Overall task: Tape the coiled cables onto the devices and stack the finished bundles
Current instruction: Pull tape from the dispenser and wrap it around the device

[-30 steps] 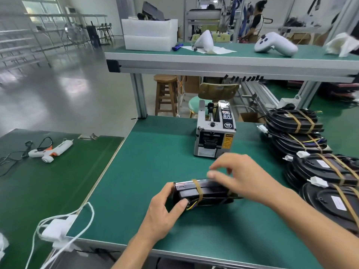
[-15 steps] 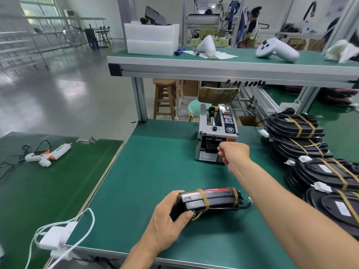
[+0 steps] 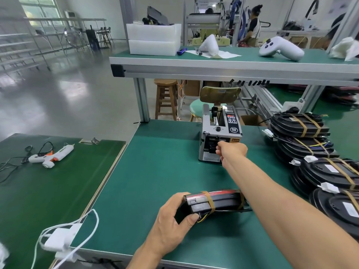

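A black device [image 3: 219,200] with a red face stands on its edge on the green table [image 3: 155,171], a coiled cable bound to it by two brown tape bands. My left hand [image 3: 171,220] grips its left end, thumb on the near side. My right hand [image 3: 231,152] is stretched out to the grey tape dispenser [image 3: 231,125]. Its fingers are curled at the outlet and pinch at the tape there, and they hide the strip itself. Finished bundles [image 3: 299,125] lie stacked at the right.
More taped bundles [image 3: 330,171] fill the table's right edge. On the left table lie a white glue gun [image 3: 50,156] and a white adapter with cable [image 3: 60,239]. An overhead shelf [image 3: 233,63] carries foam boxes and a white controller. Stools stand behind the dispenser.
My right hand left the device and reached forward to the tape dispenser's outlet. My left hand kept its hold on the device, which now stands more upright.
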A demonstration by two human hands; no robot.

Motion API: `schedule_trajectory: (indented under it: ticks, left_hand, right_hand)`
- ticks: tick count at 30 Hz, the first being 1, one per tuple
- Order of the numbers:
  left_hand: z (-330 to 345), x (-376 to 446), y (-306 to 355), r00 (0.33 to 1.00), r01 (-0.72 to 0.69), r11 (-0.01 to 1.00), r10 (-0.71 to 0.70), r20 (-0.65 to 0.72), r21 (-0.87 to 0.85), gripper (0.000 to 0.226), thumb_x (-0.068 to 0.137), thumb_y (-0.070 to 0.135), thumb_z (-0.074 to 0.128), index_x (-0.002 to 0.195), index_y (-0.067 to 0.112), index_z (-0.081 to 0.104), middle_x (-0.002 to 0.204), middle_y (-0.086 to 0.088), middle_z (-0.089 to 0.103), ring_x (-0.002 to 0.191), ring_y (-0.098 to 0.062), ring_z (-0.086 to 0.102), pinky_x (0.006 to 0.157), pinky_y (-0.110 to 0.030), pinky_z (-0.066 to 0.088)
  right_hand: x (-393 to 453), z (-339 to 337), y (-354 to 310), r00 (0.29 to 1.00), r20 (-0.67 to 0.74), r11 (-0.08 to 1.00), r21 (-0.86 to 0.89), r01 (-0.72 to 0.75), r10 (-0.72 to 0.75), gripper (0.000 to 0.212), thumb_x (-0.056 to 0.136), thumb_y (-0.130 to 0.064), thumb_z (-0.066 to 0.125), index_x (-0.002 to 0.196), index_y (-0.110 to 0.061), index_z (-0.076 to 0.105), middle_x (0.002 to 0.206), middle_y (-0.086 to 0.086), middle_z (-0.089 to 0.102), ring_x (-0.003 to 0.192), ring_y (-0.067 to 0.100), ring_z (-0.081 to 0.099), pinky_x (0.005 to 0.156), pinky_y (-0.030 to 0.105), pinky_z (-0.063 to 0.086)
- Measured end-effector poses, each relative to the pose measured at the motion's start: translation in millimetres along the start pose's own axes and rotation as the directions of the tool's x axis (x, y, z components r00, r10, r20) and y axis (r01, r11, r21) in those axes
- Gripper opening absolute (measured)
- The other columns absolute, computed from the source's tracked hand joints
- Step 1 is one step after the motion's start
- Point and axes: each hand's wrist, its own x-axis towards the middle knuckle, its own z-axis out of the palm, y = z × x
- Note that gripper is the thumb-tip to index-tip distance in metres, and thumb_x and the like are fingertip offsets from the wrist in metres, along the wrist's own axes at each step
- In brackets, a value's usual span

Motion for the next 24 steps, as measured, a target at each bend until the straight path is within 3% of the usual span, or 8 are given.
schedule_trajectory:
  ticks: [9, 15, 19, 22, 24]
  left_hand:
    - [1.9, -0.3, -3.5, 1.000, -0.023, 1.000, 0.023, -0.014, -0.007, 0.051, 0.100, 0.061, 0.068, 0.131, 0.021, 0.066, 0.122, 0.002, 0.075, 0.114, -0.026, 0.072, 0.097, -0.048, 0.057]
    - [1.9, -0.7, -0.6, 0.994, -0.088, 0.996, 0.090, -0.058, 0.025, 0.037, 0.099, 0.058, 0.073, 0.125, 0.033, 0.066, 0.114, 0.008, 0.073, 0.104, -0.021, 0.072, 0.089, -0.032, 0.057]
    - [4.4, -1.8, 0.5, 0.985, -0.100, 0.990, 0.112, -0.133, 0.095, 0.033, 0.098, 0.060, 0.072, 0.119, 0.035, 0.067, 0.107, 0.012, 0.073, 0.097, -0.017, 0.070, 0.084, -0.035, 0.057]
    - [7.2, -5.2, 0.6, 0.978, -0.063, 0.992, 0.084, -0.192, 0.113, 0.036, 0.096, 0.064, 0.073, 0.115, 0.033, 0.070, 0.104, 0.012, 0.074, 0.095, -0.016, 0.071, 0.084, -0.035, 0.057]
    - [11.1, -9.0, 1.7, 0.971, -0.055, 0.991, 0.081, -0.226, 0.123, 0.037, 0.095, 0.066, 0.073, 0.113, 0.034, 0.070, 0.102, 0.013, 0.074, 0.093, -0.015, 0.070, 0.082, -0.031, 0.056]
  right_hand:
    - [3.3, 11.6, 3.2, 0.995, -0.057, 0.992, 0.105, -0.070, 0.076, 0.013, 0.088, -0.005, 0.076, 0.095, -0.002, 0.066, 0.071, 0.007, 0.072, 0.046, 0.014, 0.065, 0.040, 0.024, 0.045]
    - [1.0, 14.4, 5.4, 0.996, -0.062, 0.991, 0.125, -0.054, 0.063, 0.017, 0.089, -0.007, 0.075, 0.100, -0.003, 0.063, 0.078, 0.007, 0.074, 0.031, 0.007, 0.059, 0.030, 0.016, 0.038]
    - [-7.9, 6.6, 3.2, 0.997, -0.060, 0.997, 0.075, -0.038, 0.042, 0.018, 0.089, -0.009, 0.073, 0.103, -0.002, 0.063, 0.072, 0.005, 0.071, 0.037, 0.007, 0.062, 0.033, 0.017, 0.040]
    - [-29.3, -9.7, -3.1, 0.996, 0.092, 1.000, -0.031, 0.004, -0.001, 0.008, 0.087, -0.006, 0.071, 0.087, -0.005, 0.064, 0.068, 0.005, 0.069, 0.048, 0.013, 0.064, 0.042, 0.020, 0.041]
    - [-50.1, -27.8, -5.7, 0.964, 0.218, 0.972, -0.146, 0.186, -0.152, 0.017, 0.086, -0.009, 0.071, 0.070, -0.008, 0.065, 0.069, 0.006, 0.068, 0.055, 0.015, 0.063, 0.053, 0.023, 0.045]
